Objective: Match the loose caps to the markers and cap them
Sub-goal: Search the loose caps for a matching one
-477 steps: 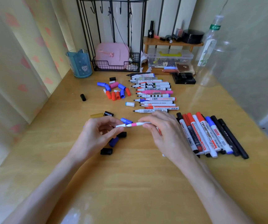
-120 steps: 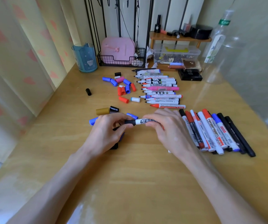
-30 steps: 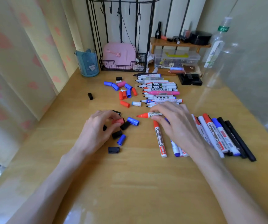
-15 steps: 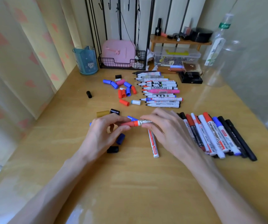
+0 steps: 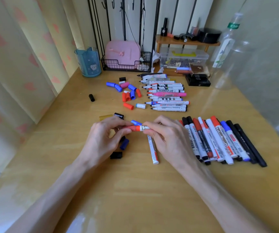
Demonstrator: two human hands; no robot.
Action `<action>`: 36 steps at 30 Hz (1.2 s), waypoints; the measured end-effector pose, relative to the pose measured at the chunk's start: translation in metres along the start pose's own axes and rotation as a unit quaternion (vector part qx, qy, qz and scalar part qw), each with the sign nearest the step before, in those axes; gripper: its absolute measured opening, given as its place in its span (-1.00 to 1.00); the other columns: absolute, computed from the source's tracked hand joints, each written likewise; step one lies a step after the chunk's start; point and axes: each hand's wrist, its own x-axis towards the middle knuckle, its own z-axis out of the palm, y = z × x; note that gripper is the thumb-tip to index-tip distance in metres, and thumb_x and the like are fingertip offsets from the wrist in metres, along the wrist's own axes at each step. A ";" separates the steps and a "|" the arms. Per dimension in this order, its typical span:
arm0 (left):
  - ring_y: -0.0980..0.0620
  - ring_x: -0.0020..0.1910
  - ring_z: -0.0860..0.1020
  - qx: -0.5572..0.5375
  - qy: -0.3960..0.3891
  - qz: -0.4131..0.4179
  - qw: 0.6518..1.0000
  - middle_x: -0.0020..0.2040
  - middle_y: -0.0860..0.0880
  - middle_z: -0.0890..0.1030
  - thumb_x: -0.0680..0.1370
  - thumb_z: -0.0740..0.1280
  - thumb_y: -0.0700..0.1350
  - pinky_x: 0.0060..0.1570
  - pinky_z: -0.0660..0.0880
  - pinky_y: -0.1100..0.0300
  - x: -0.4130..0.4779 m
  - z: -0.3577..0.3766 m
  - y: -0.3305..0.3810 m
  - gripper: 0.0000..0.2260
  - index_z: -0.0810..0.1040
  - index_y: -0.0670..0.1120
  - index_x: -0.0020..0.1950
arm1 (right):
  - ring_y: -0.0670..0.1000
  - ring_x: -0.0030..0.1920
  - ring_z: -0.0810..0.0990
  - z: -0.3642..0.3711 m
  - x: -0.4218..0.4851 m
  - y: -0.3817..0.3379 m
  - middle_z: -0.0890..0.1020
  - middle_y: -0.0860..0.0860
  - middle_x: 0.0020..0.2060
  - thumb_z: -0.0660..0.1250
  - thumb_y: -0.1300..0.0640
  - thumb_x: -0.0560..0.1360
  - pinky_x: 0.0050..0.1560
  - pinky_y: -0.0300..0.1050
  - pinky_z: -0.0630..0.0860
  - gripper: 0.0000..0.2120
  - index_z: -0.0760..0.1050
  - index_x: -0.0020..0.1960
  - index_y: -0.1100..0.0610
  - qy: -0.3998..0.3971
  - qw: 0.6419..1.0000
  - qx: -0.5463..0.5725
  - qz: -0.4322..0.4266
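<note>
Head view: left grip [image 5: 101, 140] pinches the red cap [image 5: 129, 128], right grip [image 5: 167, 140] holds the red marker [image 5: 142, 128]; both share one sideways axis, cap on the left.

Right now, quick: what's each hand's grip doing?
Left grip: closed, pinching the red cap.
Right grip: closed, holding the red marker.

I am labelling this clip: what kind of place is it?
Most likely a wooden desk at home, perhaps in a bedroom: heart-patterned curtains beside it, a pink case in a wire basket, and a small shelf holding cosmetics-like items.
</note>
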 end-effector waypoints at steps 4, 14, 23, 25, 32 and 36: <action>0.04 -0.06 0.63 0.040 -0.008 -0.009 0.999 -0.04 0.17 0.70 0.60 0.48 -0.05 -0.01 0.54 0.08 0.007 -0.016 -0.002 -0.91 0.73 0.08 0.09 | 0.03 -0.17 0.56 -0.005 0.003 0.004 0.59 -0.09 -0.09 0.42 0.00 0.60 -0.10 0.08 0.45 -0.82 0.69 0.16 0.00 0.005 1.000 -0.006 0.015; 0.13 0.11 0.60 0.177 -0.064 -0.033 0.982 0.02 0.27 0.66 0.57 0.49 -0.04 0.04 0.59 0.02 0.002 -0.032 -0.022 -0.86 0.72 0.18 0.08 | 0.02 -0.11 0.58 -0.009 0.000 0.013 0.59 -0.09 -0.07 0.43 -0.02 0.58 -0.05 0.10 0.52 -0.79 0.68 0.18 -0.01 0.007 0.998 -0.023 0.054; -0.02 0.09 0.55 0.231 -0.022 -0.054 0.971 0.06 0.09 0.66 0.57 0.48 -0.02 -0.07 0.50 0.04 0.016 -0.021 -0.035 -0.84 0.75 0.03 0.13 | -0.02 -0.10 0.58 -0.008 0.000 0.014 0.59 -0.10 -0.07 0.43 -0.01 0.57 -0.02 0.10 0.52 -0.78 0.68 0.19 0.00 0.001 0.998 -0.024 0.058; -0.04 0.06 0.56 0.243 -0.028 -0.060 0.968 0.02 0.07 0.68 0.54 0.50 0.01 -0.11 0.44 0.08 0.021 -0.021 -0.036 -0.82 0.76 0.01 0.11 | -0.03 -0.09 0.58 -0.008 0.000 0.015 0.59 -0.10 -0.06 0.43 -0.01 0.57 -0.01 0.08 0.52 -0.77 0.68 0.20 -0.01 -0.001 0.998 -0.026 0.063; -0.06 0.06 0.55 0.272 -0.025 -0.077 0.959 -0.01 0.09 0.66 0.53 0.52 0.05 -0.17 0.32 0.12 0.025 -0.018 -0.032 -0.88 0.76 0.05 0.01 | -0.05 -0.08 0.58 -0.009 0.000 0.021 0.59 -0.10 -0.06 0.46 0.00 0.56 0.02 0.03 0.52 -0.77 0.68 0.20 0.00 0.002 0.997 -0.033 0.068; 0.04 -0.05 0.55 0.243 -0.005 -0.064 0.968 -0.11 0.14 0.63 0.53 0.52 0.04 -0.17 0.40 0.12 0.022 -0.017 -0.027 -0.92 0.72 0.07 -0.03 | -0.06 -0.07 0.57 -0.010 0.000 0.021 0.58 -0.10 -0.06 0.48 0.02 0.55 0.04 0.02 0.52 -0.76 0.69 0.20 0.00 0.005 0.998 -0.028 0.063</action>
